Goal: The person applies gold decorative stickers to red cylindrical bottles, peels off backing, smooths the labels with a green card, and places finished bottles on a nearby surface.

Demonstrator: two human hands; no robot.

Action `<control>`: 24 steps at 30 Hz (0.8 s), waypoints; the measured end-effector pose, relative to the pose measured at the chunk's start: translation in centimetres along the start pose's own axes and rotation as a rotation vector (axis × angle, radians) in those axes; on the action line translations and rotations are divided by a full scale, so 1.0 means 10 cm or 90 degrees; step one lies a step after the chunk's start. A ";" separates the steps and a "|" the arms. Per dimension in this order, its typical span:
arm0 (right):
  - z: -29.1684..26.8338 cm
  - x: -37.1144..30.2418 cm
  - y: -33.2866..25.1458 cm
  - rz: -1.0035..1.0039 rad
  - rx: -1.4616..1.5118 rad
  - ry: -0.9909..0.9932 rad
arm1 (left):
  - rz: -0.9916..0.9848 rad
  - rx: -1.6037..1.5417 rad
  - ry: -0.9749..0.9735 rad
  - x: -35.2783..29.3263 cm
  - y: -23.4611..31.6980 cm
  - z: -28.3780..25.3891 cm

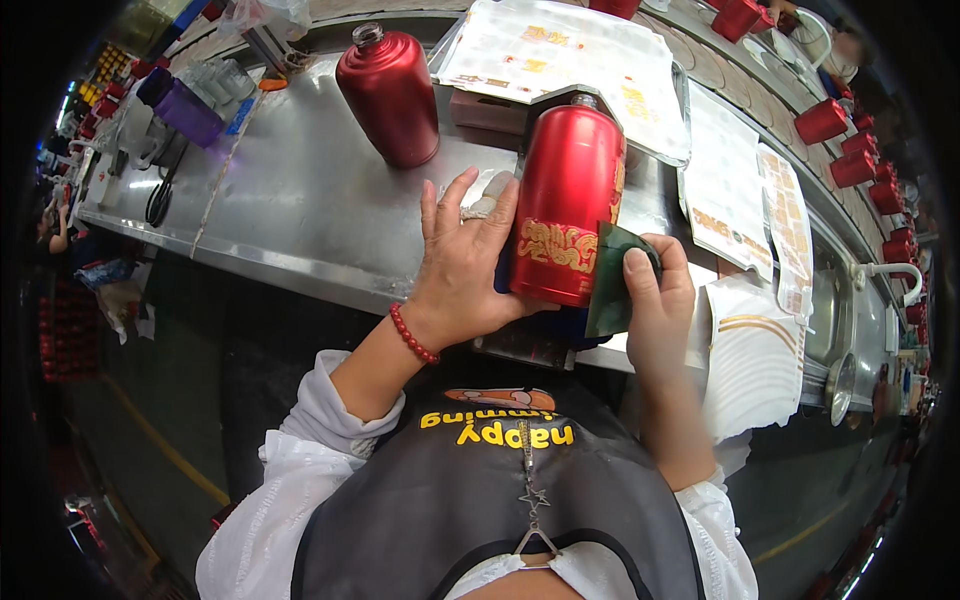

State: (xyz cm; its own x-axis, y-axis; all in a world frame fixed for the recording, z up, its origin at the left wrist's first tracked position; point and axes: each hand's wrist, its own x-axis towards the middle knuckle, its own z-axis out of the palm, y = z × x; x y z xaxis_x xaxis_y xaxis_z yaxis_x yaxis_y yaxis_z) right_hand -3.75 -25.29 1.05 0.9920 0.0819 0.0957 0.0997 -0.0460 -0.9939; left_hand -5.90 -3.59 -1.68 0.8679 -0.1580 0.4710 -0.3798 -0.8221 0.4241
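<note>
A glossy red bottle [568,170] lies tilted toward me on a dark holder, with a gold ornamental band [556,245] near its base. My left hand [465,255] rests against its left side, fingers spread, thumb by the base. A pale band [482,208] wraps one of its fingers. In my right hand [662,300] a thin dark green flexible sheet [616,278] is pinched between thumb and fingers. Its edge meets the bottle's lower right side at the end of the gold band. Another red bottle [392,100], without visible decoration, stands on the metal table further left.
Printed gold decal sheets [560,60] lie on a tray behind the bottle, with more sheets [728,180] to the right. White backing papers [755,350] hang over the table's front edge. A purple bottle [182,108] stands at left; a sink [828,310] is far right.
</note>
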 end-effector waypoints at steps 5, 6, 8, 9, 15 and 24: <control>0.09 0.07 -0.15 -0.014 -0.108 -0.026 | 0.042 0.080 0.022 0.08 0.12 -0.17; 0.12 0.08 -0.21 -0.026 -0.136 -0.035 | 0.038 0.084 0.019 0.08 0.13 -0.19; 0.18 0.10 -0.32 -0.051 -0.196 -0.057 | 0.031 0.091 0.012 0.07 0.14 -0.20; 0.21 0.10 -0.38 -0.067 -0.228 -0.069 | 0.029 0.059 0.007 0.06 0.14 -0.19; 0.01 0.11 -0.25 -0.002 -0.045 0.000 | -0.129 -0.430 -0.013 0.10 0.06 -0.12; -0.09 0.02 -0.04 0.027 -0.008 0.002 | -0.179 -0.475 0.025 0.15 0.08 0.05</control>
State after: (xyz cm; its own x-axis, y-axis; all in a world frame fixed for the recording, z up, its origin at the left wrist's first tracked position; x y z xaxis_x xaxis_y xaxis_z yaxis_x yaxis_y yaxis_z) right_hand -3.52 -26.13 1.46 0.9956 0.0771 0.0541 0.0590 -0.0619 -0.9963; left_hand -4.73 -4.82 -1.02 0.9562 0.0315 0.2910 -0.2751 -0.2429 0.9302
